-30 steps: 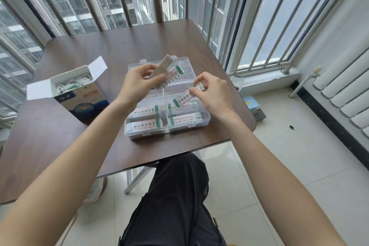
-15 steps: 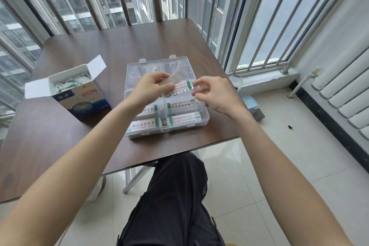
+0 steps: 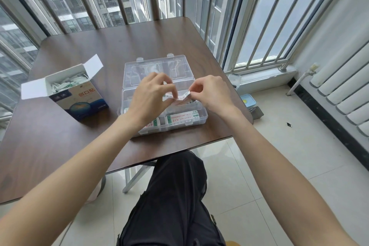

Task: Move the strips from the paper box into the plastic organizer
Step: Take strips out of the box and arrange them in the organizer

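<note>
Strips (image 3: 182, 119) lie in the front compartments of the clear plastic organizer (image 3: 202, 115) as our left hand (image 3: 151, 96) and right hand (image 3: 211, 92) each pinch one end of another strip (image 3: 182, 97) above it; farther left, the open paper box (image 3: 79, 99) holds more on the table (image 3: 60, 138).

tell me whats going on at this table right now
A person is moving bandage strips from an open paper box into a clear plastic organizer on a brown table. The left hand and right hand together pinch one strip just above the organizer. Its near compartments already hold strips, and more remain in the box.
</note>
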A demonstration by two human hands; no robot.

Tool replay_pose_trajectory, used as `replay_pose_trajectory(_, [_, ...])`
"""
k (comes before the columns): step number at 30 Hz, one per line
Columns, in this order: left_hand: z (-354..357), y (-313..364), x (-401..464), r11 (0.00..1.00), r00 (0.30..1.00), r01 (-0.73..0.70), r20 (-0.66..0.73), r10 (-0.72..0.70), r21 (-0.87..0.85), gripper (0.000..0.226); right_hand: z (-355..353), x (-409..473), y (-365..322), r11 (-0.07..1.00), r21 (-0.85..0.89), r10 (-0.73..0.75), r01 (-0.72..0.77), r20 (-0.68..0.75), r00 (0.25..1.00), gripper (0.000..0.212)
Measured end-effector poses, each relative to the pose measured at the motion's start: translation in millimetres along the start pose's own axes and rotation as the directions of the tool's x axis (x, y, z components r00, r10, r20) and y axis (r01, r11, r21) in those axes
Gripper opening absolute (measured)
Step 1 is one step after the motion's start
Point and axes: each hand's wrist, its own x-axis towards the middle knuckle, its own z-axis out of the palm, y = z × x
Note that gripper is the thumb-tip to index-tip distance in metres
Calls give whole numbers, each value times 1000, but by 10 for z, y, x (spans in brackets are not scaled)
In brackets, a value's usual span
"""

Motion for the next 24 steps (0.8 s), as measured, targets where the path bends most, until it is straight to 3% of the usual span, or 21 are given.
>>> replay_pose_trajectory(4, [-47, 39, 3, 998, 986, 43, 165, -35, -46, 5, -59, -25, -15, 995, -93, -41, 43, 20, 999, 16])
replay_pose_trajectory(9, [-131, 10, 99, 999, 914, 45, 404, -30, -28, 20, -95, -25, -53, 980, -184, -68, 71, 25, 997, 30])
replay_pose_trajectory(15, [-149, -10, 155, 999, 971, -6, 241, -4, 39, 10, -94, 29, -99, 929, -327, -161, 174, 66, 985, 10])
replay_pose_trajectory(20, [-161, 43, 267, 972, 937, -73, 349, -10, 223, 28, -107, 37, -120, 898, -371, -213, 238, 107, 971, 8])
replay_pose_trajectory(24, [-127, 48, 305, 963, 903, -117, 429, 1, 245, 30, -224, 9, -49, 895, -367, -288, 253, -43, 957, 19])
